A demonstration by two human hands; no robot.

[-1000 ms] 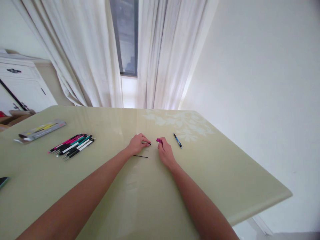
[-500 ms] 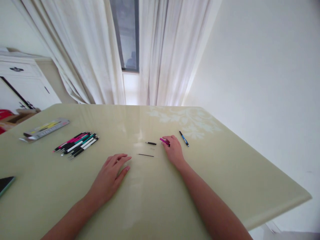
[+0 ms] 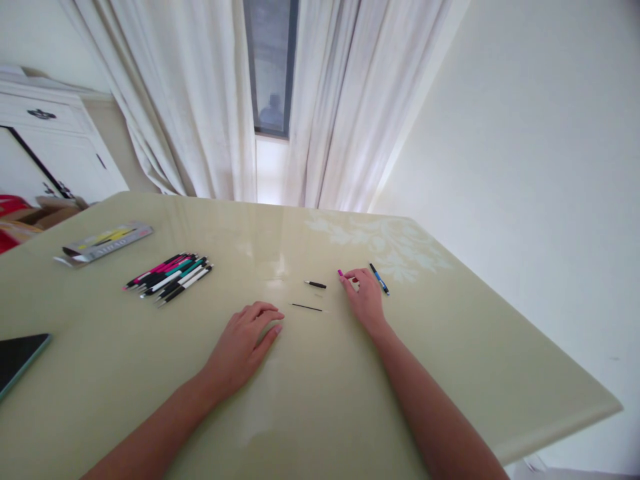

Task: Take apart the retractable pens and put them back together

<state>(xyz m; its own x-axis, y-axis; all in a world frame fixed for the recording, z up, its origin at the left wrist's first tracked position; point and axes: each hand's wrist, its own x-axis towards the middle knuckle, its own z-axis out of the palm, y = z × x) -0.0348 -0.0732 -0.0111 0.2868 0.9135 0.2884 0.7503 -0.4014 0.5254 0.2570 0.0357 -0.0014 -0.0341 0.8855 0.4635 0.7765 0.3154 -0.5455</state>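
My right hand [image 3: 364,293] has its fingers curled around a pink pen barrel [image 3: 341,273], mostly hidden by the fingers. Just right of that hand lies a blue and black pen [image 3: 379,279]. To its left rests a short black pen piece [image 3: 315,285] with a pointed tip. Below that are a tiny spring-like bit [image 3: 319,295], too small to make out well, and a thin dark refill [image 3: 307,307]. My left hand [image 3: 250,340] lies on the table left of the refill, holding nothing, its thumb apart from the loosely bent fingers.
A pile of pens [image 3: 173,277] in pink, teal, white and black lies on the left of the pale table [image 3: 300,413]. Behind it is an opened pen box [image 3: 107,243]. A dark flat device [image 3: 20,360] sits at the left edge. A wall [image 3: 540,167] stands along the right.
The view has shifted, so the table things sit further right. Less of the pink barrel shows in my right hand. My left hand's fingers are slightly more bent.
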